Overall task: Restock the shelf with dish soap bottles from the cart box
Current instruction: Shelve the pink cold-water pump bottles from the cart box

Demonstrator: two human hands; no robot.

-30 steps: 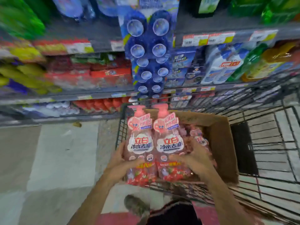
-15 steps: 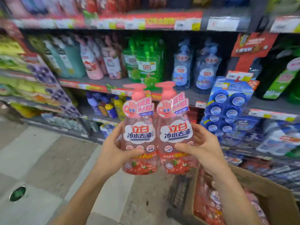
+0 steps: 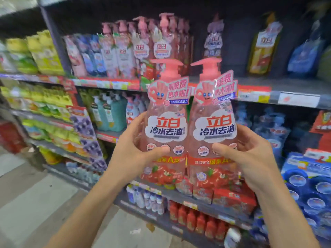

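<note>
Stocked store shelf (image 3: 293, 97) behind bottles (image 3: 189, 133)

I see the upper shelf (image 3: 295, 90) carrying a row of pink pump bottles (image 3: 159, 45), what looks like a yellow bottle (image 3: 263, 49), blurred, and yellow-green pouches (image 3: 41, 52).

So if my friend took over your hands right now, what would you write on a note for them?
Left hand: grips the left soap bottle, thumb across its front.
Right hand: grips the right soap bottle the same way.
Both bottles are upright, side by side and touching, held up in front of the shelves.
Matching pink pump bottles stand on the upper shelf, with a dark gap to their right.
Done: two bottles are in hand.
Left: set both on that shelf, probably in the gap. The cart box is out of view.
</note>
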